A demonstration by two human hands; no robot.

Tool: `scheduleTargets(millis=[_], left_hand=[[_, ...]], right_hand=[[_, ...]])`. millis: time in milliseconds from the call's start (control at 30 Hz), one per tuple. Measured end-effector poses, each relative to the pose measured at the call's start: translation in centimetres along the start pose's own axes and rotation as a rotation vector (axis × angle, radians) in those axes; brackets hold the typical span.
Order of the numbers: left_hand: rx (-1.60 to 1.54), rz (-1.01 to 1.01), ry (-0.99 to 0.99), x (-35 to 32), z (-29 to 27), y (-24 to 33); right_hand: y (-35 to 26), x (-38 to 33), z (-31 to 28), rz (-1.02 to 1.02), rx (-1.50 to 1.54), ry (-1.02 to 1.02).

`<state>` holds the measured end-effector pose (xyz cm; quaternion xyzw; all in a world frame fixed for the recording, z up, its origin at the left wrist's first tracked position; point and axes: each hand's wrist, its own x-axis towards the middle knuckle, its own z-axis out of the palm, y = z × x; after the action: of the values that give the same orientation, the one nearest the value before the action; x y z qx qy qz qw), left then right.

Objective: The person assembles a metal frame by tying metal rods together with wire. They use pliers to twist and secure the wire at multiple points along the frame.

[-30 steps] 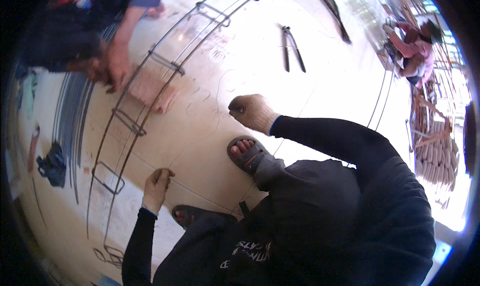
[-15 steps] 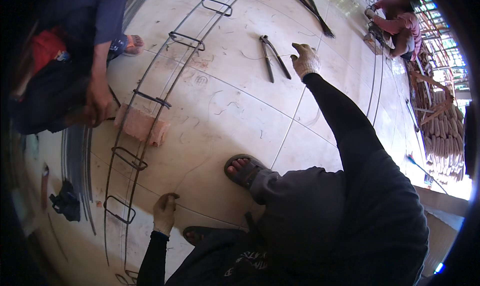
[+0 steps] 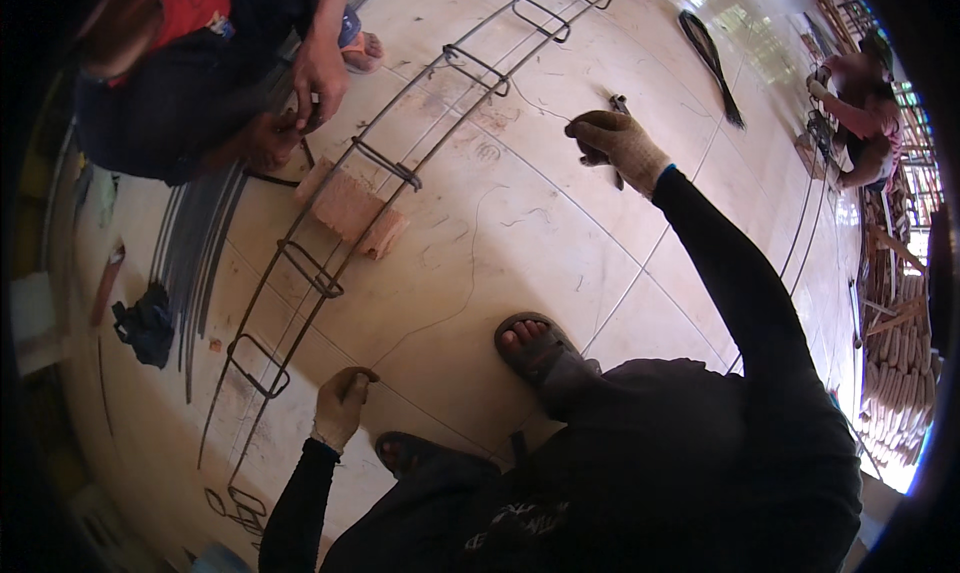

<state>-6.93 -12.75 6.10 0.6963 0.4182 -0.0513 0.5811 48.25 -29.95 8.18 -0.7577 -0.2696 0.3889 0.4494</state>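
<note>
Right hand closed on pliers, far out over the floor. Left hand pinches thin wire beside the rebar cage. Risk: wire slips, whips loose if tugged.

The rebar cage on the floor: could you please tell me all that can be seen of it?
The rebar cage is a long, narrow frame of dark, rusty-looking steel rods, ringed at intervals by rectangular stirrups. It lies flat and runs diagonally across the pale tiled floor, resting partly on a reddish brick. The left hand is closed beside its near end; whether they touch is unclear. A co-worker's hands work at its far side.
</note>
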Motion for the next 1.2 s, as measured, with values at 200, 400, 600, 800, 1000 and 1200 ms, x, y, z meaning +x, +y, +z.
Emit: scheduleTargets(millis=[200, 400, 600, 800, 1000, 1200], left_hand=[[-0.171, 0.033, -0.009, -0.3, 0.5, 0.0], [-0.258, 0.124, -0.012, 0.4, -0.2, 3.0], [-0.342, 0.169, 0.132, -0.7, 0.1, 3.6], [-0.390, 0.218, 0.210, 0.4, -0.4, 4.2], [-0.382, 0.203, 0.137, 1.7, 0.4, 1.5], [-0.323, 0.117, -0.050, 1.3, 3.2, 0.7]], right_hand=[[-7.7, -0.5, 4.3, -0.395, -0.213, -0.108], [-8.1, 6.3, -0.3, -0.268, 0.505, 0.410], [-14.0, 6.1, -0.5, -0.439, 0.526, 0.727], [-7.4, 4.1, 1.0, -0.585, -0.568, 0.506], [-4.2, -2.9, 11.5, -0.236, -0.257, 0.102], [-0.1, -6.7, 19.5, 0.420, 0.725, 0.012]])
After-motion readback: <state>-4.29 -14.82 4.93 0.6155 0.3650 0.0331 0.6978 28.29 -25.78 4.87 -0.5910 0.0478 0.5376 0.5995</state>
